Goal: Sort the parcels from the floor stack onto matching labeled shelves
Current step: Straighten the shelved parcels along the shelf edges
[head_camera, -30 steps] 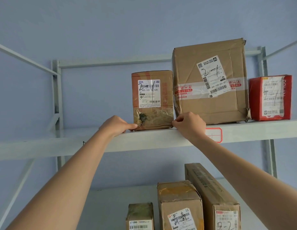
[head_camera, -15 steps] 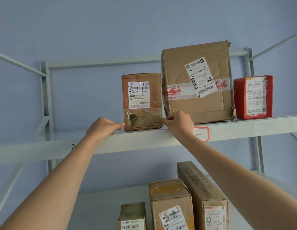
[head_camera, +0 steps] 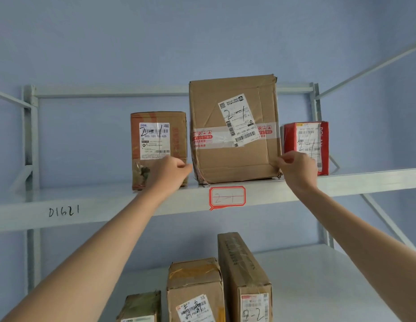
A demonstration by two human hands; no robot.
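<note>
Hands flank the large cardboard parcel (head_camera: 233, 129) on the upper shelf (head_camera: 114, 206) labelled 2-1: left hand (head_camera: 167, 171) covers the smaller brown parcel's (head_camera: 158, 147) lower corner, right hand (head_camera: 298, 170) pinches its right edge, hiding part of the red parcel (head_camera: 306, 145). Left fingertips' contact is unclear.

Hands (head_camera: 169, 169) (head_camera: 297, 168) flank big carton (head_camera: 233, 129), upper shelf (head_camera: 109, 205).
</note>
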